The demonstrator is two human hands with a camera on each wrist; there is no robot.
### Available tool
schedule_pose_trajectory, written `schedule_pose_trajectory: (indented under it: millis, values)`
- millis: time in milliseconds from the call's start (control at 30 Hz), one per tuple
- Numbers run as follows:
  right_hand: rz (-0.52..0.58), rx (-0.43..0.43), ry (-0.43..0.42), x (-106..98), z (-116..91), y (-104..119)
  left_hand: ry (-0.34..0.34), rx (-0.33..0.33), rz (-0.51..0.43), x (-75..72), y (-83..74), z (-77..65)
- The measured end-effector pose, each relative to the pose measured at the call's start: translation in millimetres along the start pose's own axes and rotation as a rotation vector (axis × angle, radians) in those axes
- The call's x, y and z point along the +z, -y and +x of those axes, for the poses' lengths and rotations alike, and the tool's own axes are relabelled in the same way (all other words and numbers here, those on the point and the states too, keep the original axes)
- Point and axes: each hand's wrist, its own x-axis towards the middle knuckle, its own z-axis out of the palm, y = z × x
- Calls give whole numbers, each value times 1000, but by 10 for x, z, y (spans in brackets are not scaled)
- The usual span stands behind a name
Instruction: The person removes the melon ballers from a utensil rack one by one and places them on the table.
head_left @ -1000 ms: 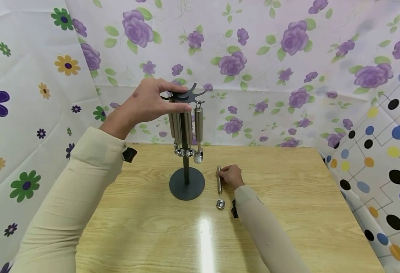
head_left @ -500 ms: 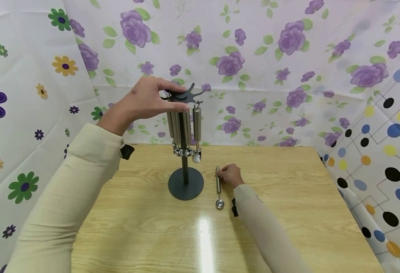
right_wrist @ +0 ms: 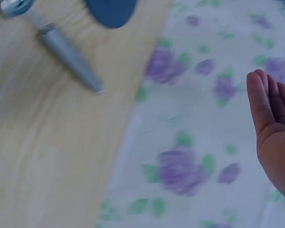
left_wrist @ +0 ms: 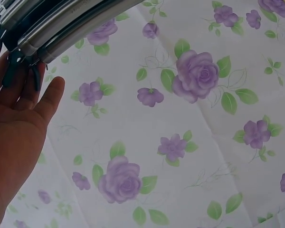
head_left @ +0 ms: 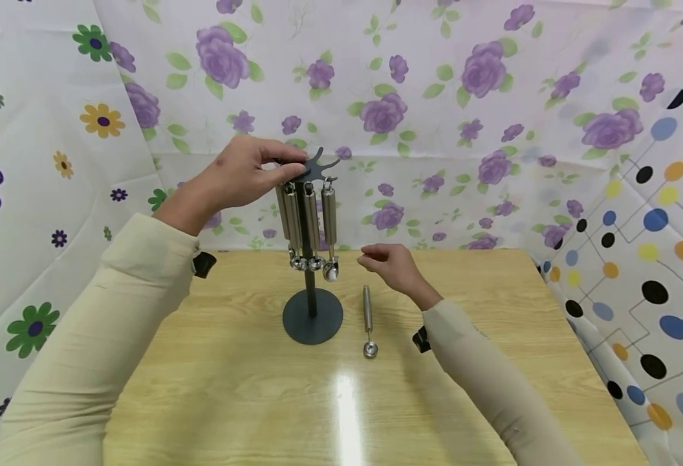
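Observation:
A dark utensil rack (head_left: 311,275) stands upright on a round base, several steel-handled utensils (head_left: 312,217) hanging from its hooked top. My left hand (head_left: 248,169) holds the rack's top edge between thumb and fingers; in the left wrist view, the left hand (left_wrist: 19,123) is partly cut off beside the hooks. To the right of the base, a steel utensil (head_left: 368,317) with a small round head lies flat on the table. My right hand (head_left: 396,266) hovers above and right of its handle, holding nothing. Its fingers look fairly straight in the right wrist view.
The wooden table (head_left: 464,375) reaches toward a purple-flowered cloth (head_left: 434,136) hanging behind it. A cloth with coloured dots (head_left: 656,291) hangs at the right, and a flower-printed cloth (head_left: 39,194) at the left.
My right hand has let go of the lying utensil's handle and risen away from it to the right. My left hand's thumb has shifted up onto the rack's top; the rack stays standing.

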Motion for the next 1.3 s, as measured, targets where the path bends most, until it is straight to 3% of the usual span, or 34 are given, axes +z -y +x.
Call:
schedule_pose_trajectory:
  millis: [133,300,600,867,1300]
  values:
    - [10,-48,25,-73,-41,292,12,27,40,-16,-9,10]
    - [13,-93,28,-139,-74,583,15,15,38,-35,-2,10]
    - [82,-197,91,-205,-60,979,-10,20,29,-20,43,11]
    - [173,-232,130,-123,0,1130,-18,37,41,-5,19,30]
    - [136,-228,84,-96,-12,1195,-20,17,36,-4,18,33]
